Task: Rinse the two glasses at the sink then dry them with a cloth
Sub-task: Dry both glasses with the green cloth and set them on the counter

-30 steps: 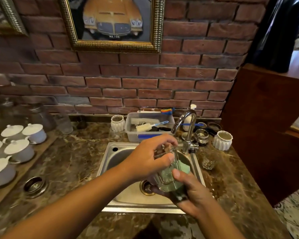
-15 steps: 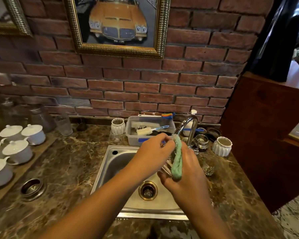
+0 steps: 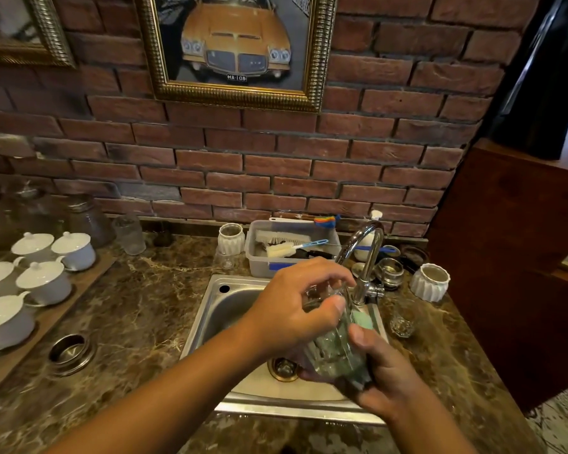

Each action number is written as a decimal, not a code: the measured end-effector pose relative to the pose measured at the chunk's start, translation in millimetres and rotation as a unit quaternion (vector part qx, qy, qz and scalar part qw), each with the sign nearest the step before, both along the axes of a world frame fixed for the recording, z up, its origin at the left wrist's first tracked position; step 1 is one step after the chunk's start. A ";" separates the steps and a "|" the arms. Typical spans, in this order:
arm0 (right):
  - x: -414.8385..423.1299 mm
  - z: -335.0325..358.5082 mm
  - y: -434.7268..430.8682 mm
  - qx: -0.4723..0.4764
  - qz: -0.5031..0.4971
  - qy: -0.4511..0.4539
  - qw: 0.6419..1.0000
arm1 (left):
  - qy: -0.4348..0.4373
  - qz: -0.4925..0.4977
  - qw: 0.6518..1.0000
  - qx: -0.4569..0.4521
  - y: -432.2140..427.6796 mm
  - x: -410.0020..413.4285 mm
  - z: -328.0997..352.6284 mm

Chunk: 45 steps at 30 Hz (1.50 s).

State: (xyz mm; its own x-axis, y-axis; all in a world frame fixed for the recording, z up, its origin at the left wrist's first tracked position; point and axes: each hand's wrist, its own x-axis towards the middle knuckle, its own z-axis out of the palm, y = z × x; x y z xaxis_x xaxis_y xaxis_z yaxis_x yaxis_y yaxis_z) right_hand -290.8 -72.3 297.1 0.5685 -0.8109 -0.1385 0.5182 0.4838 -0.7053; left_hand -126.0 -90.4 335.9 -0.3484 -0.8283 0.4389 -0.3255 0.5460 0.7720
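Head view: both hands meet at lower centre of the frame, above the sink. The left hand reaches in from the lower left and grasps the glass at its rim, thumb down the near side and fingers curled over the mouth. The right hand comes up from the lower right and cups the base of the glass, thumb pressed on its wall. The green cloth lies between that palm and the glass, one corner poking up behind it beside the foot of the tap.

Half a second ago the cloth hung as a bunched strip between the hands, higher and nearer the spout. Now it is wrapped under and behind the glass, and the pair has dropped toward the drain. No water is seen running. I judge this to be the drying of this glass, with the outside being wiped; whether the inside is done I cannot tell.

The second glass stands upright on the marble bench just right of the sink, untouched; whether it is rinsed or dried cannot be told.

A tub of brushes sits behind the sink, and white lidded cups line the left edge.
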 end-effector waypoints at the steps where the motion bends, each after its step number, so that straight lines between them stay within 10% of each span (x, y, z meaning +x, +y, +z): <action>1: 1.7 -1.7 2.8 0.024 -0.011 -0.022 0.999 | -0.006 -0.013 1.000 -0.009 -0.9 0.7 1.6; 10: 11.0 3.4 -1.0 -0.172 -0.104 0.167 0.965 | -0.032 0.050 0.992 0.113 -7.9 1.0 -2.3; 16: 16.4 13.4 0.2 -0.432 -0.240 0.559 0.666 | 0.004 0.155 0.972 0.179 -10.0 -15.0 -3.1; 18: 19.2 10.5 4.6 -0.431 -0.244 0.597 0.632 | -0.001 0.166 0.969 0.181 -8.6 -16.9 -1.1; 27: 7.5 20.6 7.5 -0.314 -0.120 0.390 0.857 | 0.078 0.172 0.973 0.134 13.8 -14.2 -7.6; 31: 4.7 12.3 11.0 -0.080 -0.046 0.119 0.989 | 0.106 0.110 0.984 0.094 16.1 -5.9 -9.2; 38: 13.7 -1.1 23.5 0.056 -0.026 0.002 0.998 | 0.066 -0.005 0.994 0.083 7.4 7.2 -11.9; 43: 14.2 -0.3 14.2 -0.097 -0.113 0.122 0.981 | 0.048 0.023 0.994 0.100 0.7 6.5 -12.6; 45: 12.7 6.3 8.2 -0.244 -0.162 0.269 0.918 | 0.044 0.061 0.991 0.113 -0.7 1.3 -9.7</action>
State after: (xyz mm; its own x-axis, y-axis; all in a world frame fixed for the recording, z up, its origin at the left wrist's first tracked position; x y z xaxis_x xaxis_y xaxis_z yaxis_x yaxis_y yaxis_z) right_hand -278.2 -64.1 303.5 0.2434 -0.9651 0.0965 0.0929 -0.0758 -0.9928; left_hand -124.6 -91.1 326.2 -0.2082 -0.9424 0.2617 -0.3042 0.3167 0.8984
